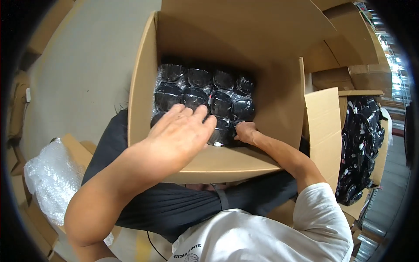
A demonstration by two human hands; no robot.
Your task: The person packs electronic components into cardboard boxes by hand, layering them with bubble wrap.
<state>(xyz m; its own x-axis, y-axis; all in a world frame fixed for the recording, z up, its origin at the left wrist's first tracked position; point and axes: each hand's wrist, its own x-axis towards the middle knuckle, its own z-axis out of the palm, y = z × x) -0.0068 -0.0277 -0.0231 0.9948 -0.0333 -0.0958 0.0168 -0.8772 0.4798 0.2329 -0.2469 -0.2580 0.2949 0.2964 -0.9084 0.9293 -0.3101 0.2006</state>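
A large open cardboard box [214, 163] stands between my legs. Inside it, rounded black bundles [199, 77] in shiny clear plastic sit in close rows, with bubble wrap [156, 92] along the left wall. My left hand [181, 133] is over the near left part of the box, fingers stretched out above the bundles and holding nothing; whether the fingertips touch them I cannot tell. Down in the near right corner, my right hand [247, 132] has its fingers curled at the edge of a black plastic-wrapped bundle [231, 132]. The hands partly hide the nearest row.
On the right, another open carton [325, 131] is filled with black plastic-wrapped items [360, 144]. A crumpled sheet of bubble wrap [54, 179] lies at the lower left over cardboard. More cartons [345, 39] stand at the far right, and others line the left edge.
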